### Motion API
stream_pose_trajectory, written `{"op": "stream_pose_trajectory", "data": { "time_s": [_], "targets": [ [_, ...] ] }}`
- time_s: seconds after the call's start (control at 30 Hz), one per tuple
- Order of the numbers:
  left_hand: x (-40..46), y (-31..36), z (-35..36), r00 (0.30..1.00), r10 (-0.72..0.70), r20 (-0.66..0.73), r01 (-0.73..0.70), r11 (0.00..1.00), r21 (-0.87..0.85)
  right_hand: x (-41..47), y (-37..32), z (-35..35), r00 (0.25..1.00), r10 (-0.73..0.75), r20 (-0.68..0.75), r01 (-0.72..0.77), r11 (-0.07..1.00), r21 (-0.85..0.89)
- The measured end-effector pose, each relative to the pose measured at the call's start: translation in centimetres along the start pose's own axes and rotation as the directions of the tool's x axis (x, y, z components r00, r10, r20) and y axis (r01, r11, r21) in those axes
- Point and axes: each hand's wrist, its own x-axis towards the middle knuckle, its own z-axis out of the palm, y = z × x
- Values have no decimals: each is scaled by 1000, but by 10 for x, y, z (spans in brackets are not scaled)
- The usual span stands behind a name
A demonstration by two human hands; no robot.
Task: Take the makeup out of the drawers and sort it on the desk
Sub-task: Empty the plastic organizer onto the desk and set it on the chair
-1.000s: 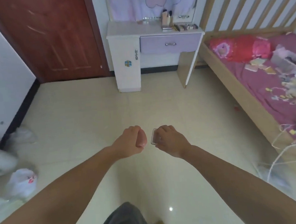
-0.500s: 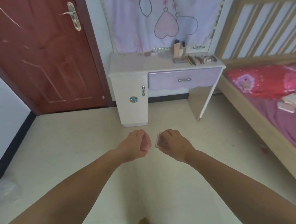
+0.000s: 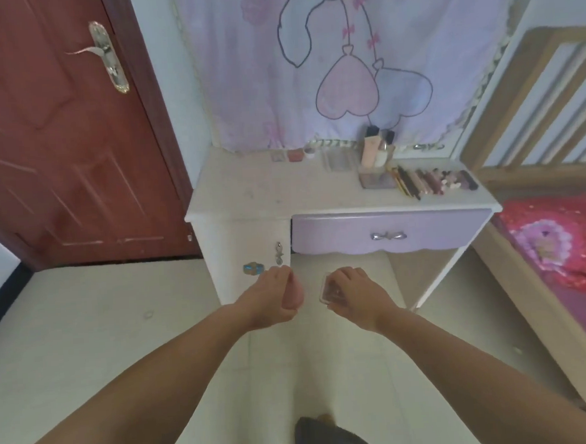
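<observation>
Gripping a small clear-cased compact [image 3: 326,288], the right hand [image 3: 356,293] curls its fingers round the case in mid-air, in front of the surface [image 3: 248,193] and below its front edge. Left hand [image 3: 272,298]: fingers curled round a small pinkish item [image 3: 295,294], held just beside the right hand, apart from it; what the item is cannot be told.

Surface, white top: row of dark pencils and sticks [image 3: 433,180] near the right front corner; clear organiser [image 3: 376,177] with upright tubes [image 3: 371,150] just left of that row; small pots [image 3: 294,154] along the back edge.

Lilac drawer [image 3: 388,231] under the front edge, closed, bow-shaped handle. White cabinet door [image 3: 249,252] to its left, closed.

Red door [image 3: 56,133] left of the surface; bed [image 3: 560,239] at its right end.
</observation>
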Motion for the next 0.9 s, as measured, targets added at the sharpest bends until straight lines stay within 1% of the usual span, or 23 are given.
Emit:
{"op": "stream_pose_trajectory", "data": {
  "time_s": [0.13, 0.27, 0.47, 0.57, 0.73, 0.8, 0.9],
  "targets": [
    [82, -16, -20, 999, -42, -26, 42, 999, -13, 82, 44, -23, 999, -9, 39, 8, 1000, 17],
    [159, -41, -37, 997, -74, -11, 74, 996, -39, 160, 79, -31, 997, -7, 70, 6, 1000, 17],
    [287, -90, -63, 999, -46, 10, 46, 999, -5, 284, 124, -36, 997, 17, 70, -15, 1000, -24],
    [349, -113, -79, 996, -54, 75, 53, 998, 20, 344, 143, -40, 993, 41, 113, -38, 999, -29],
    [419, -136, -96, 988, -52, 148, 41, 996, 73, 412, 160, -44, 988, 72, 137, -69, 997, -26],
    [444, -144, -99, 982, -53, 182, 34, 994, 108, 438, 167, -43, 983, 63, 175, -54, 997, -53],
    [475, -154, -98, 975, -61, 215, 26, 986, 164, 473, 179, -40, 974, 5, 229, 25, 991, -130]
  ]
}}
